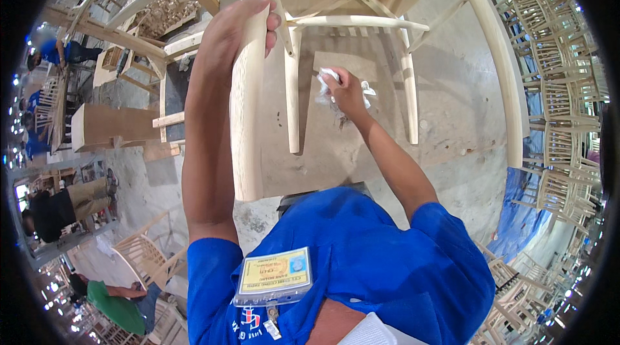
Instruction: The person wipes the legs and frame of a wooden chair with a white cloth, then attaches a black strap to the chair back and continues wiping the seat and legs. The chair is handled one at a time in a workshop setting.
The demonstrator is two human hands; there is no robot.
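Rows of chairs (558,87) line the floor's (143,190) right edge, a blue tarp (516,213) beside them. Toward its left edge: a brown box (119,127); lower left corner, a person in green (116,307).

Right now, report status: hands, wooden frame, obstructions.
Left hand wrapped round thick wooden leg. Right hand holding crumpled white wad. Slimmer legs either side of right hand in this view.

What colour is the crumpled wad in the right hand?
White; the wad shows best in the head view.
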